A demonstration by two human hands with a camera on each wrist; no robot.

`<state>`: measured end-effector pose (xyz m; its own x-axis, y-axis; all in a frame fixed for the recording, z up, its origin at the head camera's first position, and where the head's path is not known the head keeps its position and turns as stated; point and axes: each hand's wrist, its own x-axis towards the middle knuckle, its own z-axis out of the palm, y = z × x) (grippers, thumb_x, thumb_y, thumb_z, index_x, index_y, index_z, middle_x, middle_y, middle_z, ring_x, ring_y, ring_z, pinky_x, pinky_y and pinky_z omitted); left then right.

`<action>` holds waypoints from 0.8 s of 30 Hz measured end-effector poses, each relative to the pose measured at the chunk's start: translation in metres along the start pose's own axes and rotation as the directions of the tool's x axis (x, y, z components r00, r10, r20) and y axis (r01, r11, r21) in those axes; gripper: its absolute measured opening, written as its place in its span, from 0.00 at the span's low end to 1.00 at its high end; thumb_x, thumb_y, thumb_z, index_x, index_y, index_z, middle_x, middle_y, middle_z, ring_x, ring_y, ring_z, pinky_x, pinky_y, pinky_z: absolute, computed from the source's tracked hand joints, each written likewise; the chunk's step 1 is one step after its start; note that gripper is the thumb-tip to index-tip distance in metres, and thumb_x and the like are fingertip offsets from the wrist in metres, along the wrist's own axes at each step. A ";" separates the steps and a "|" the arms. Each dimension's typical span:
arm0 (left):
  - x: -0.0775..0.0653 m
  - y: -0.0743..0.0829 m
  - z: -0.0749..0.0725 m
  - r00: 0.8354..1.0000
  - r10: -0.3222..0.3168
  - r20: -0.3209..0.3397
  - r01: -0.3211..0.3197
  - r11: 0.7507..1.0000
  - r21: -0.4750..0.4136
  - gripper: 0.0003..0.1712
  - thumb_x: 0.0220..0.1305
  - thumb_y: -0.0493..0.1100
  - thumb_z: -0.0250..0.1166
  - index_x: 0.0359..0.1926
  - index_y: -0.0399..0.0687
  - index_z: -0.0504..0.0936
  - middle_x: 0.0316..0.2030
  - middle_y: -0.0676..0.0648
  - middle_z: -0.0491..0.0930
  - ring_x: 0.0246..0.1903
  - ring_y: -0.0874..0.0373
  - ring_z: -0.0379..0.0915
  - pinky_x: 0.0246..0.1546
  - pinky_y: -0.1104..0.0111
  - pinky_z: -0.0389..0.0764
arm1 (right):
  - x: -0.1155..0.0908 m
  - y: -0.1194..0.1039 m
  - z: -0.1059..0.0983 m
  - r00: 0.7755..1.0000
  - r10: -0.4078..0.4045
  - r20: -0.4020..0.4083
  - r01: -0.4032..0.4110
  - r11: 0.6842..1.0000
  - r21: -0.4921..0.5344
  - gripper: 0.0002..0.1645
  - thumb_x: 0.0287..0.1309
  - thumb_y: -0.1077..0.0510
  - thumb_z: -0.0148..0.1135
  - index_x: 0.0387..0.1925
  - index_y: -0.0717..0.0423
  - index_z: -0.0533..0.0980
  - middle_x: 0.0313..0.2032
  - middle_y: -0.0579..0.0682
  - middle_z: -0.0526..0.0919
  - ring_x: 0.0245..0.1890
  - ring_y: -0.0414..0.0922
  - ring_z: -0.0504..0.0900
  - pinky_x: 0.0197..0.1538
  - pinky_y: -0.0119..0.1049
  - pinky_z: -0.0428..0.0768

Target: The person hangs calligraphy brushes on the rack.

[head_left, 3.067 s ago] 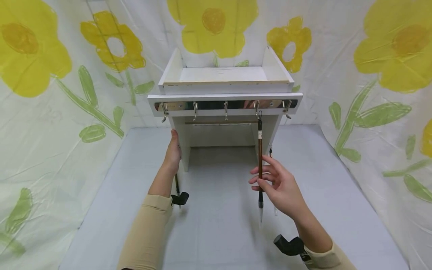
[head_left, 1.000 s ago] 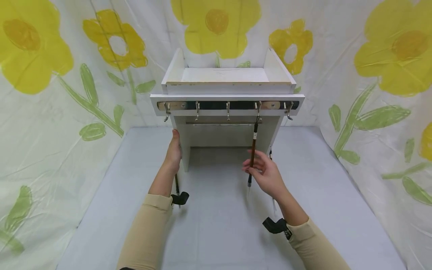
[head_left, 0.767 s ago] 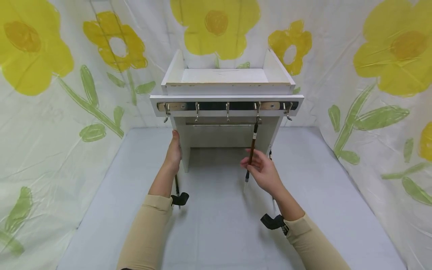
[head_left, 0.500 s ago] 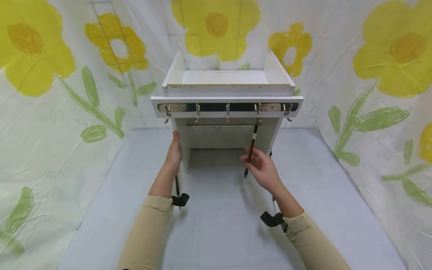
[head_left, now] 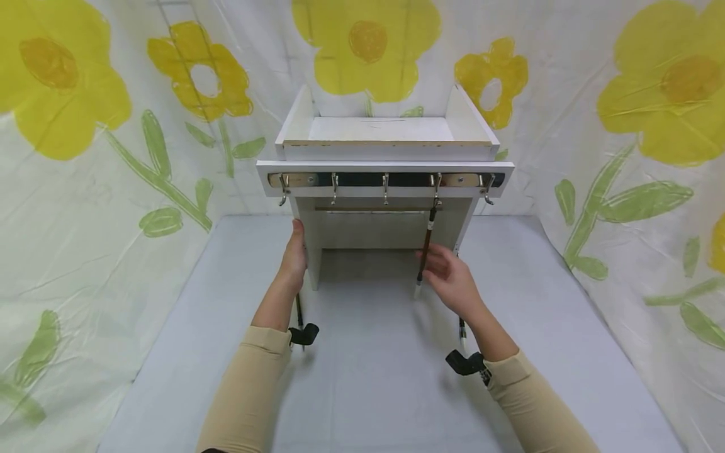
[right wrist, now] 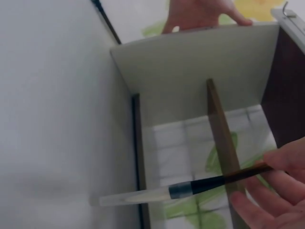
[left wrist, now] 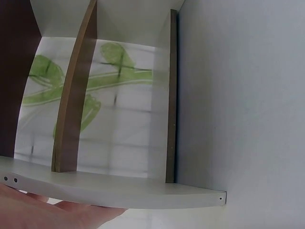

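A writing brush [head_left: 426, 248] with a brown handle and clear tip cover hangs by its loop from a right-hand hook of the white shelf [head_left: 385, 167]. My right hand [head_left: 453, 283] pinches its handle between thumb and fingers. The brush slants, lower end toward the left and the shelf. Its covered white tip [right wrist: 138, 196] points away from the fingers in the right wrist view. My left hand [head_left: 291, 258] rests along the outer face of the left side panel [left wrist: 119, 191], thumb up near the front edge, no fingers showing on the inner face.
Another brush [head_left: 299, 311] hangs outside the left panel, partly behind the left wrist. One more brush [head_left: 462, 327] hangs outside the right panel, partly behind the right arm. Several metal hooks [head_left: 386, 189] line the front rail. Flowered sheeting [head_left: 651, 207] surrounds the grey-white tabletop [head_left: 362, 377].
Over the span, my right hand has moved back toward the shelf, swinging the brush's lower end from near vertical to a slant. My left hand has stayed at the panel.
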<state>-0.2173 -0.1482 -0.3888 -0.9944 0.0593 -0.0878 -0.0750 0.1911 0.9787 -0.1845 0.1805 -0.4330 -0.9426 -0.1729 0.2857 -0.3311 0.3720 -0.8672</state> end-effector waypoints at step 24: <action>0.030 -0.035 -0.001 0.999 0.022 -0.036 -0.024 0.998 -0.053 0.49 0.67 0.80 0.20 0.82 0.63 0.34 0.81 0.48 0.34 0.80 0.45 0.28 0.74 0.37 0.43 | -0.020 0.021 -0.034 0.997 0.073 -0.024 -0.072 0.995 0.063 0.36 0.68 0.58 0.65 0.73 0.60 0.63 0.61 0.64 0.79 0.59 0.59 0.81 0.47 0.26 0.82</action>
<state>-0.2443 -0.1546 -0.4257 -0.9979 0.0280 -0.0591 -0.0547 0.1371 0.9890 -0.1747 0.2232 -0.4432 -0.9651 -0.1234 0.2310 -0.2592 0.3255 -0.9093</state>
